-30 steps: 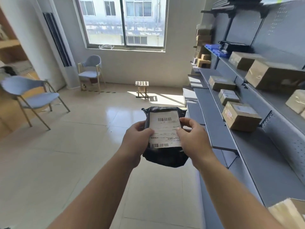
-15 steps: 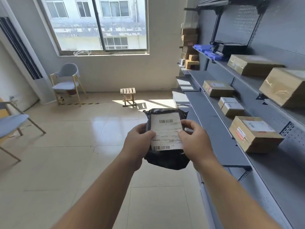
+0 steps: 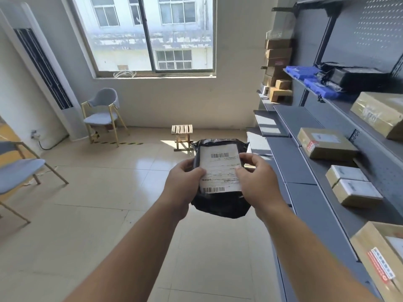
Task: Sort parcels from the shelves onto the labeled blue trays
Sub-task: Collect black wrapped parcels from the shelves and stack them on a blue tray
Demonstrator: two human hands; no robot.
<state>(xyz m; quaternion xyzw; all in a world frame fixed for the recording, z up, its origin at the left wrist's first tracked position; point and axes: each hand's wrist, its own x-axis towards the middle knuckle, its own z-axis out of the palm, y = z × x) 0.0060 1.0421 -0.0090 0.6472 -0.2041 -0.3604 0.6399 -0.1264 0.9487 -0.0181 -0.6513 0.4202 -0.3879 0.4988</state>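
A black plastic parcel bag (image 3: 220, 205) with a white barcode label faces me at mid-frame, held up in front of my chest. My left hand (image 3: 183, 184) grips its left edge, thumb on the label. My right hand (image 3: 257, 182) grips the right edge, fingers curled over the top corner. Grey shelves (image 3: 305, 153) run along the right, carrying cardboard parcels such as a flat brown box (image 3: 327, 143) and two small taped boxes (image 3: 353, 186). Blue trays (image 3: 305, 71) sit on a higher shelf at the far right, next to black bags (image 3: 353, 75).
Tiled floor stretches ahead to a window wall. A small wooden stool (image 3: 182, 136) stands in the sun patch. A grey chair (image 3: 102, 114) is under the window, another chair (image 3: 19, 173) at the left edge. Stacked brown boxes (image 3: 278, 68) fill the far shelf end.
The view has swung rightward and moved along the shelves, so nearer boxes have slid past. Both hands still hold the black parcel; my right fingers have shifted up to its top corner.
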